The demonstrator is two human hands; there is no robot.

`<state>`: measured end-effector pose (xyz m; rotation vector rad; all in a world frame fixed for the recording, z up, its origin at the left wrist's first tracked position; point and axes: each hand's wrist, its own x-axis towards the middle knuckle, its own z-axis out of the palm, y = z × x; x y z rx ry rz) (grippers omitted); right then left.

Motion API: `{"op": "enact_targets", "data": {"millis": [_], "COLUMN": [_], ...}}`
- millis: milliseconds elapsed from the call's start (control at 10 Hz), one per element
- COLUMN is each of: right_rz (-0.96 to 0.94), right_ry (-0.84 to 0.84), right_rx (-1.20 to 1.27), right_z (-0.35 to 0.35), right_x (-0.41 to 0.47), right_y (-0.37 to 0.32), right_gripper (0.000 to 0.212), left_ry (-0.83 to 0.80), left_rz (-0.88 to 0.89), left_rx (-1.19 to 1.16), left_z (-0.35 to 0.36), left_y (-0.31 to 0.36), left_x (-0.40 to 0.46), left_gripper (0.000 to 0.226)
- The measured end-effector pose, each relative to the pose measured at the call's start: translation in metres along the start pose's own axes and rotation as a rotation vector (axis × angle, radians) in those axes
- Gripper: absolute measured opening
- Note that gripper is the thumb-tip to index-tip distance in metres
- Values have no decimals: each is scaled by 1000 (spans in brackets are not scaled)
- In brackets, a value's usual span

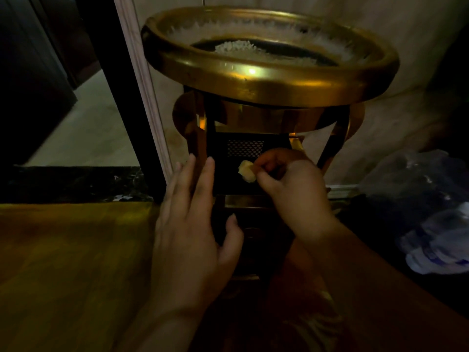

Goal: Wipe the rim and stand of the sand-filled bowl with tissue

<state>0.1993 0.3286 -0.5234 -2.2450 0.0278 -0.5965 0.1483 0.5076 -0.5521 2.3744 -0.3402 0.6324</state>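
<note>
A wide brass bowl (269, 82) with pale sand (236, 47) inside sits on a dark stand with golden legs (198, 133). A small wad of tissue (246, 171) is pinched in my right hand (291, 184), held against the dark lower panel of the stand below a mesh grille (245, 147). The fingers of my left hand (193, 224) are spread, and its fingertips rest on the stand's left leg. The scene is dim.
A pale door frame (144, 92) rises just left of the stand. A yellow-brown floor (63, 262) lies at lower left. A crumpled plastic bag (436, 212) lies at right. A light wall (406, 47) stands behind the bowl.
</note>
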Motion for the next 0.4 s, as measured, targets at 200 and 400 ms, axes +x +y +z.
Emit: {"op": "enact_targets", "data": {"millis": [200,400], "right_rz": [21,-3], "right_ry": [33,152], "right_rx": [12,64], "right_z": [21,29], "right_x": [16,19], "right_y": [12,18], "right_gripper": [8,13], "left_ry": [19,-5], "left_rz": [-17,24], "left_rx": [-23,-50], "left_z": [2,1], "left_y": [-2,-5], "left_x": [3,4], "left_gripper": [91,95]}}
